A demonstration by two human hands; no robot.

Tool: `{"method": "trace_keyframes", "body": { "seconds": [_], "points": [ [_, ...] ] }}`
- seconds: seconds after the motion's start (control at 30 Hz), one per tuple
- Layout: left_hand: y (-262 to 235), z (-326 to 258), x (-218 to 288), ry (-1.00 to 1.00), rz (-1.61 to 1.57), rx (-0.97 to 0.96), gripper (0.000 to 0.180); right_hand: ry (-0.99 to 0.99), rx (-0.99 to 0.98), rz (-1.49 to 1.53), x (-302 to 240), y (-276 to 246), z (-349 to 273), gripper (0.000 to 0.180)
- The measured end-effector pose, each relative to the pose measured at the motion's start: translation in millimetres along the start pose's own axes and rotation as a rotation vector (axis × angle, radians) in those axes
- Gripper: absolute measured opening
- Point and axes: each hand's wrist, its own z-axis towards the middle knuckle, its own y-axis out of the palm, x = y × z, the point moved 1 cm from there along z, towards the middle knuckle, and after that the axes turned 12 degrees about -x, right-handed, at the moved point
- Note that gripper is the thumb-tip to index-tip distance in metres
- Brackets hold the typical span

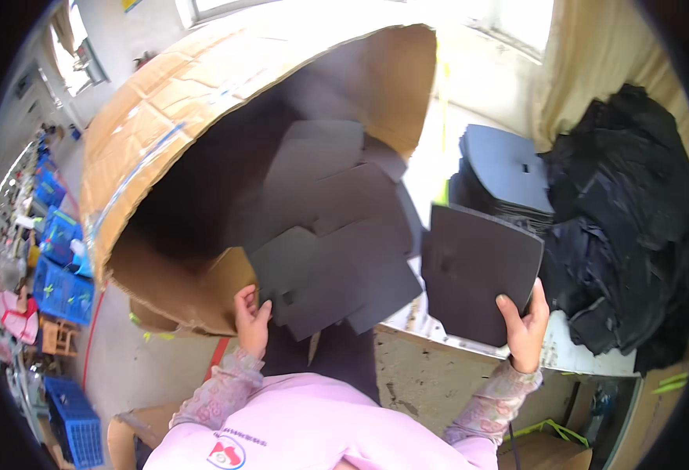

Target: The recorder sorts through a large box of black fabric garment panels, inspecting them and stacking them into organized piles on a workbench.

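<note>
My right hand (pixel 526 325) grips a flat black sheet (pixel 481 270) by its lower right edge, with the thumb on the face towards me. The sheet is held up, tilted, over the white table, and has one curved edge. My left hand (pixel 252 321) is beside the lower flap of a large open cardboard box (pixel 153 129), its thumb apart from the curled fingers and close to the edge of the nearest sheets. Several loose black sheets (pixel 337 251) overlap in the box mouth, and one shows a small square hole. The box's deeper inside is dark.
Behind the held sheet, a stack of similar sheets (pixel 509 168) stands on the white table (pixel 583 348). A big heap of black cloth (pixel 626 227) lies to its right. Blue plastic crates (pixel 63 290) and a wooden stool (pixel 59 335) are on the far left.
</note>
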Motion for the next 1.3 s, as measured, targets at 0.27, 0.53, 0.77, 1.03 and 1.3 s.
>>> {"method": "trace_keyframes", "body": {
  "seconds": [0.27, 0.53, 0.77, 1.03, 1.3],
  "points": [
    [8.4, 3.0, -2.0, 0.171, 0.250, -0.058, 0.043, -0.327, 0.392, 0.295, -34.9, -87.7, 124.7, 0.048],
    [-15.4, 6.8, -24.7, 0.123, 0.192, 0.023, 0.043, -0.351, 0.760, -1.282, -84.9, -48.2, 214.9, 0.054],
    [2.3, 18.1, -17.5, 0.080, 0.244, -0.009, 0.044, 0.077, 0.202, -1.471, 67.5, 22.4, 242.8, 0.031],
    [-3.8, 14.8, -21.7, 0.084, 0.258, -0.027, 0.044, 0.138, 0.166, -0.701, 67.0, 58.2, 128.8, 0.038],
    [-8.1, 14.4, -25.6, 0.072, 0.169, -0.071, 0.046, 0.630, 0.429, 0.689, 201.2, 55.9, 66.3, 0.038]
  ]
}}
